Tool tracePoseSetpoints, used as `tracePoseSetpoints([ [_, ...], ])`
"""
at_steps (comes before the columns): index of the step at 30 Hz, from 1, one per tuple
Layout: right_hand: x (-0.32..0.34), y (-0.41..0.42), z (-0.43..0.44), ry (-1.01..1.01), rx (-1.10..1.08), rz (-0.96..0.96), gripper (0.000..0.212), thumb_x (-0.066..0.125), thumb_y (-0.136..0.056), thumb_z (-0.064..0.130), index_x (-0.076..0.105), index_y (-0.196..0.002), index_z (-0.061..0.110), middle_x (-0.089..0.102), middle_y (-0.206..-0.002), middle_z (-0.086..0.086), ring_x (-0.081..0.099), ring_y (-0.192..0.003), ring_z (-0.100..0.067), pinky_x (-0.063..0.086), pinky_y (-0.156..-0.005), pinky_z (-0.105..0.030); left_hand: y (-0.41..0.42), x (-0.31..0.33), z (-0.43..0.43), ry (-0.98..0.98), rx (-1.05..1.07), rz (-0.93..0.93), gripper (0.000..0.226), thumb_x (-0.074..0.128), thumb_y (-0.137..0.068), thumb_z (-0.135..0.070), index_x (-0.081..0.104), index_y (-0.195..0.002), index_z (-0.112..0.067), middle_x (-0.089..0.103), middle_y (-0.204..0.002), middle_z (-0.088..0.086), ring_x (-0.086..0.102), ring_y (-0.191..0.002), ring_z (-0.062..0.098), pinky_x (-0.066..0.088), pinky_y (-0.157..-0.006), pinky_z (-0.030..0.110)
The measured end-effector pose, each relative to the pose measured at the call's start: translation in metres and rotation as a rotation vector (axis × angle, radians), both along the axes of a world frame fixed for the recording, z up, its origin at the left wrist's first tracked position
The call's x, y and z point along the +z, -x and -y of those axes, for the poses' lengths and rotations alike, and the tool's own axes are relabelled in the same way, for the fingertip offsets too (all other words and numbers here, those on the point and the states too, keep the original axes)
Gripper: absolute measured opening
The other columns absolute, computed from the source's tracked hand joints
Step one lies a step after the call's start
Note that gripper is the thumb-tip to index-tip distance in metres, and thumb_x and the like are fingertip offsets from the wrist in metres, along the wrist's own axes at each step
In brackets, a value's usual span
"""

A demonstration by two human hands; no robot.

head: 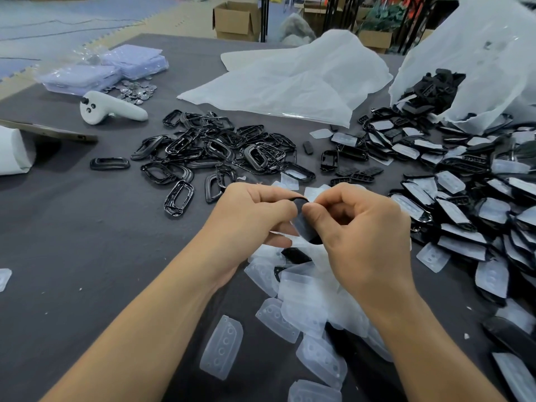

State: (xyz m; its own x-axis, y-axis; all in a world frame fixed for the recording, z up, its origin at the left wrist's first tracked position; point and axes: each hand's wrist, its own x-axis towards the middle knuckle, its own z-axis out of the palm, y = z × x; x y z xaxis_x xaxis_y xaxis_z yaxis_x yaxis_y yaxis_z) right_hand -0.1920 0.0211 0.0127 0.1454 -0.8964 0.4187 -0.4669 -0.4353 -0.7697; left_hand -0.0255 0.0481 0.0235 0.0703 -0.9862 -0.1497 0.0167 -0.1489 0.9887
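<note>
Both hands are curled tight on one small black shell (308,227), held up over the counter (87,242) in the near middle. The left hand (255,211) pinches its top edge and the right hand (359,227) pinches the other side, thumbs almost touching. It looks like a soft clear pad is being pulled off the shell, so peel slowly from one corner. Keep the left hand firm so the shell does not bend. The pad could then drop onto the clear pads (307,288) just below. The shell would go with the black frames (208,146), far and to the left.
</note>
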Motion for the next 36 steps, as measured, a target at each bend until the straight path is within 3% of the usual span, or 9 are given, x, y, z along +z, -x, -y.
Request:
tracePoseSetpoints([
  [4, -0.001, 0.000, 0.000, -0.010, 0.027, 0.012, 0.015, 0.079, -0.090, 0.027, 0.071, -0.077, 0.027, 0.070, -0.065, 0.019, 0.069, -0.061, -0.005, 0.053, -0.055, -0.024, 0.001, 0.000, 0.000, -0.006, 0.039, 0.083, 0.023, 0.063, -0.095, -0.001, 0.082, -0.096, -0.013, 0.079, -0.081, 0.010, 0.072, -0.066, 0.013, 0.056, -0.059, 0.021],
  [14, 0.000, 0.000, 0.004, -0.204, 0.085, 0.104, 0.016, 0.074, -0.092, 0.040, 0.074, -0.079, 0.030, 0.068, -0.062, 0.009, 0.060, -0.053, -0.009, 0.049, -0.053, -0.030, 0.008, 0.004, 0.000, -0.018, 0.127, -0.063, 0.023, 0.061, -0.094, 0.010, 0.077, -0.095, -0.007, 0.078, -0.079, 0.015, 0.076, -0.065, 0.020, 0.057, -0.056, 0.021],
  [16, 0.002, 0.002, 0.005, -0.267, 0.125, 0.140, 0.007, 0.081, -0.086, 0.034, 0.074, -0.085, 0.031, 0.072, -0.066, 0.007, 0.062, -0.056, -0.015, 0.055, -0.055, -0.033, 0.008, 0.002, 0.002, -0.006, 0.171, -0.043, 0.018, 0.063, -0.095, 0.005, 0.076, -0.102, -0.006, 0.079, -0.081, 0.016, 0.076, -0.066, 0.020, 0.057, -0.057, 0.022],
  [19, 0.001, 0.004, 0.006, -0.278, 0.141, 0.135, 0.012, 0.083, -0.084, 0.025, 0.075, -0.088, 0.032, 0.074, -0.068, 0.006, 0.064, -0.057, -0.018, 0.056, -0.058, -0.034, 0.006, -0.001, 0.002, 0.034, 0.177, 0.074, 0.020, 0.068, -0.091, 0.000, 0.078, -0.099, -0.016, 0.079, -0.079, 0.010, 0.073, -0.066, 0.013, 0.055, -0.058, 0.023],
  [22, 0.001, 0.004, 0.005, -0.315, 0.205, 0.150, 0.014, 0.083, -0.083, 0.018, 0.077, -0.087, 0.031, 0.074, -0.067, 0.006, 0.060, -0.053, -0.007, 0.049, -0.053, -0.021, 0.004, 0.000, 0.000, 0.107, 0.143, 0.252, 0.028, 0.073, -0.085, -0.004, 0.083, -0.088, -0.031, 0.079, -0.076, -0.001, 0.068, -0.065, 0.007, 0.051, -0.058, 0.017],
  [29, -0.002, 0.002, 0.011, -0.461, 0.220, 0.402, 0.018, 0.076, -0.085, -0.003, 0.079, -0.088, 0.014, 0.068, -0.060, 0.000, 0.055, -0.049, -0.014, 0.045, -0.048, -0.022, 0.001, 0.004, 0.001, 0.091, 0.160, 0.103, 0.028, 0.070, -0.088, 0.011, 0.081, -0.085, -0.014, 0.078, -0.071, 0.010, 0.067, -0.053, 0.013, 0.055, -0.054, 0.019],
  [33, -0.002, 0.001, 0.010, -0.429, 0.194, 0.381, 0.019, 0.072, -0.090, 0.000, 0.080, -0.088, 0.017, 0.067, -0.059, 0.000, 0.057, -0.051, -0.014, 0.046, -0.050, -0.023, 0.002, 0.003, 0.001, 0.087, 0.175, 0.125, 0.023, 0.071, -0.089, 0.007, 0.080, -0.086, -0.014, 0.077, -0.070, 0.010, 0.068, -0.055, 0.013, 0.054, -0.054, 0.019],
  [36, -0.002, 0.000, 0.010, -0.388, 0.157, 0.272, 0.019, 0.073, -0.090, 0.006, 0.080, -0.087, 0.023, 0.071, -0.063, 0.002, 0.060, -0.054, -0.011, 0.047, -0.055, -0.023, 0.002, 0.000, 0.000, 0.115, 0.175, 0.291, 0.020, 0.076, -0.087, -0.007, 0.080, -0.079, -0.025, 0.076, -0.066, 0.000, 0.065, -0.052, 0.010, 0.051, -0.053, 0.018],
])
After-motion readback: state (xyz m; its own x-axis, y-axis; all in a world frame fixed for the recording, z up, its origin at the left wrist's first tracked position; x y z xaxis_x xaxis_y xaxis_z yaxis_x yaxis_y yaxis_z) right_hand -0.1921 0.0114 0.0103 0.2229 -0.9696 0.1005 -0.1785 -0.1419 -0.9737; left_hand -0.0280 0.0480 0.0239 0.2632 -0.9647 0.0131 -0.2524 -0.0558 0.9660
